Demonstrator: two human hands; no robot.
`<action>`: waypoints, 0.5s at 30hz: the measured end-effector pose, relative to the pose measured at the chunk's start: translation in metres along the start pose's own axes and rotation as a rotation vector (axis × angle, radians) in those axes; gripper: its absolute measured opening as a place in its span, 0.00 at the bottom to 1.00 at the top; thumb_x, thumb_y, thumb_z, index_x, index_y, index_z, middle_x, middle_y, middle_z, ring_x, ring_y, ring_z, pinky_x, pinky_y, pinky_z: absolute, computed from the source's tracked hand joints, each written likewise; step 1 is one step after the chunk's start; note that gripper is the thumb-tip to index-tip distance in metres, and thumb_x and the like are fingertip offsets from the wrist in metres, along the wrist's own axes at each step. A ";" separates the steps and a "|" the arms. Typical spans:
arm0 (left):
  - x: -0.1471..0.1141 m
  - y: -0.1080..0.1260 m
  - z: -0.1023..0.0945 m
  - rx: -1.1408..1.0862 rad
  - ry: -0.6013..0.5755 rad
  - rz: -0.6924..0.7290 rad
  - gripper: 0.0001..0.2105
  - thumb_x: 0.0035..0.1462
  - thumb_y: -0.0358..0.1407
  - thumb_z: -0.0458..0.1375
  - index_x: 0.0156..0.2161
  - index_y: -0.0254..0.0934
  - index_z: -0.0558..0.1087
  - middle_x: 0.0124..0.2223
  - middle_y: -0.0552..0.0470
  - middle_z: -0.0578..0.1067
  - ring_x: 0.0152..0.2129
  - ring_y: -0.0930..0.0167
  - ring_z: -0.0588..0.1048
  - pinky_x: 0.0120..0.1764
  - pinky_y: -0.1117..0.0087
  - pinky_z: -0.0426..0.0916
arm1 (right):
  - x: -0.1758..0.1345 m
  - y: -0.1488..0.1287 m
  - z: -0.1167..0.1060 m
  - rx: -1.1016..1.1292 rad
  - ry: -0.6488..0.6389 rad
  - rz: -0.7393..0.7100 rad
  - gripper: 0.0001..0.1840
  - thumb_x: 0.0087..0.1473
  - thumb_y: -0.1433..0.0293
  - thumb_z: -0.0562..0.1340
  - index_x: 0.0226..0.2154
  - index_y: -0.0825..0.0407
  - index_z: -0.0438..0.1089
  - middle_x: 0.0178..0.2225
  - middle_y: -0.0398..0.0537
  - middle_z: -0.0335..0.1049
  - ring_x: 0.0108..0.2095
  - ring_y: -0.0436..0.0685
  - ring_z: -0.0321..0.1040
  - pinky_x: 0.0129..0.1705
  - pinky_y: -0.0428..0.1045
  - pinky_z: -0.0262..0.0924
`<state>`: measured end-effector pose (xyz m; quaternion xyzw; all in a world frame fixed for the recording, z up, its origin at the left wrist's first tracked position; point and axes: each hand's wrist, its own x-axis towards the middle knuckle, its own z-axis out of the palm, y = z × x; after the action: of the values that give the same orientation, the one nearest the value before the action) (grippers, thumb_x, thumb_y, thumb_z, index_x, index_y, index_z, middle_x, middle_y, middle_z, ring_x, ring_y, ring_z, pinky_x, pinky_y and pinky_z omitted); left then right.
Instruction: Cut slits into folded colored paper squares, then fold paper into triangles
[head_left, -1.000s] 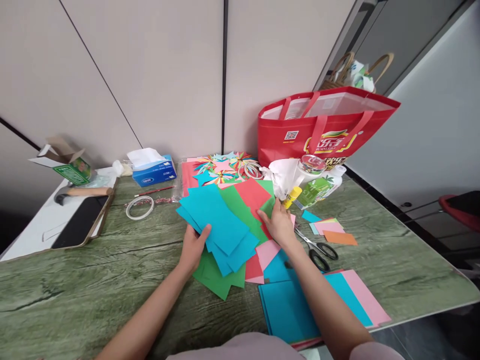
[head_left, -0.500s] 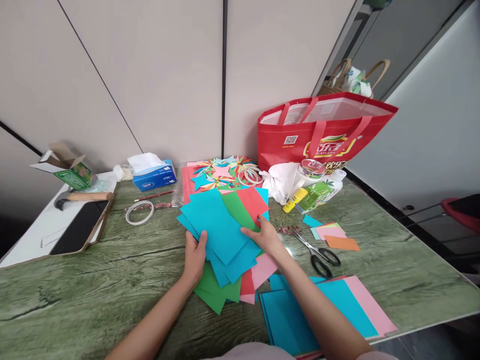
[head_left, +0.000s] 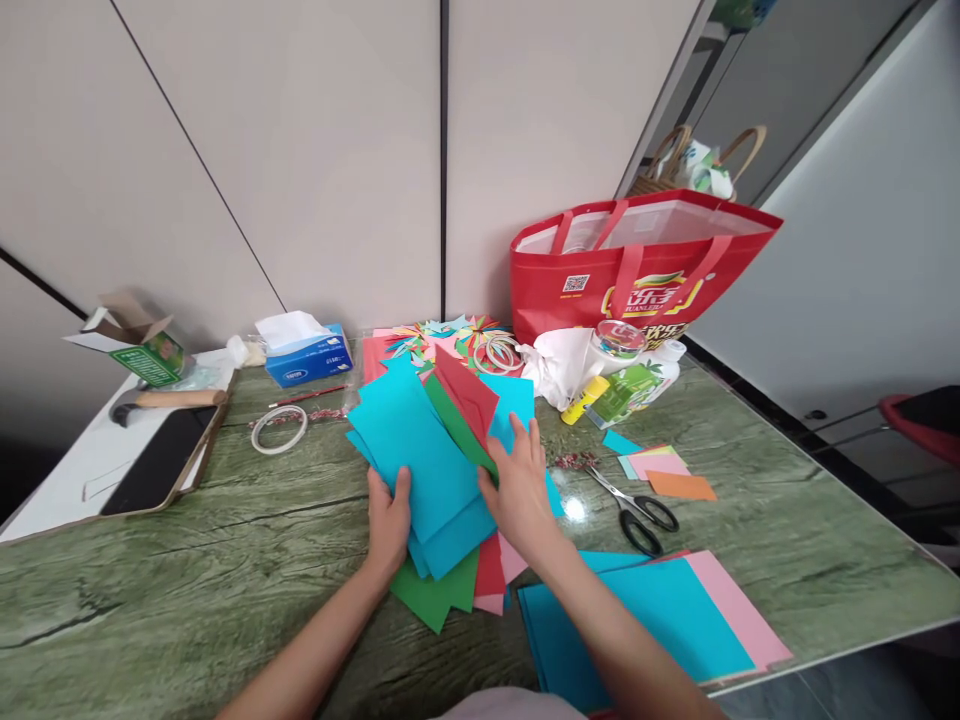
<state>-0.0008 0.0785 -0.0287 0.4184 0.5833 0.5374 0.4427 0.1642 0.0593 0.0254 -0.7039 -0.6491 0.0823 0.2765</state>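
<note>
In the head view, a loose fanned pile of coloured paper (head_left: 442, 500) is between my hands, over the middle of the table. Blue sheets lie on top. My left hand (head_left: 388, 520) is closed on the pile's left edge, thumb over the blue sheets and fingers underneath. At the right edge, my right hand (head_left: 517, 490) pinches the green and red sheets between thumb and index finger, its other fingers stretched out. Those red sheets (head_left: 466, 385) tilt up from the pile. Green, red and pink corners stick out at the bottom.
Scissors (head_left: 637, 510), small paper scraps (head_left: 679, 485) and a stack of large sheets (head_left: 660, 610) lie on the right. Behind are a red bag (head_left: 570, 300), a yellow glue stick (head_left: 585, 400) and folded paper shapes (head_left: 409, 345). A tape roll (head_left: 280, 430) and tissue pack (head_left: 309, 358) are left.
My right hand has shifted up and its outer fingers have spread. The red and green sheets under it now tilt upward. My left hand keeps its hold.
</note>
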 end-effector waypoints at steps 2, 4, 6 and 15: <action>0.001 -0.001 0.000 -0.001 0.001 0.003 0.20 0.52 0.45 0.55 0.48 0.42 0.61 0.51 0.48 0.68 0.48 0.63 0.66 0.50 0.64 0.59 | 0.005 0.013 0.003 0.023 -0.040 0.131 0.17 0.46 0.72 0.60 0.42 0.52 0.67 0.60 0.59 0.41 0.60 0.80 0.29 0.50 0.71 0.43; 0.001 -0.001 0.000 -0.009 -0.004 0.013 0.22 0.51 0.44 0.56 0.50 0.43 0.60 0.53 0.48 0.66 0.50 0.63 0.64 0.51 0.64 0.58 | 0.012 0.029 0.006 0.096 -0.084 0.263 0.17 0.44 0.70 0.63 0.40 0.51 0.68 0.59 0.60 0.43 0.58 0.81 0.35 0.48 0.72 0.44; 0.001 -0.001 0.000 -0.017 -0.012 0.022 0.23 0.51 0.43 0.56 0.52 0.43 0.59 0.55 0.48 0.66 0.51 0.64 0.64 0.51 0.65 0.58 | 0.016 0.041 0.008 0.165 -0.081 0.315 0.16 0.42 0.69 0.65 0.38 0.50 0.70 0.56 0.61 0.49 0.57 0.79 0.42 0.49 0.70 0.45; 0.001 -0.004 0.000 0.027 -0.018 0.043 0.24 0.52 0.42 0.56 0.53 0.41 0.58 0.55 0.45 0.65 0.51 0.63 0.64 0.52 0.63 0.58 | 0.021 0.047 0.021 0.512 -0.027 0.267 0.16 0.42 0.63 0.61 0.35 0.54 0.68 0.31 0.48 0.69 0.35 0.59 0.66 0.40 0.53 0.60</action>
<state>-0.0011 0.0793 -0.0326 0.4416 0.5772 0.5352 0.4306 0.1979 0.0856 -0.0104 -0.6892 -0.5125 0.2883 0.4234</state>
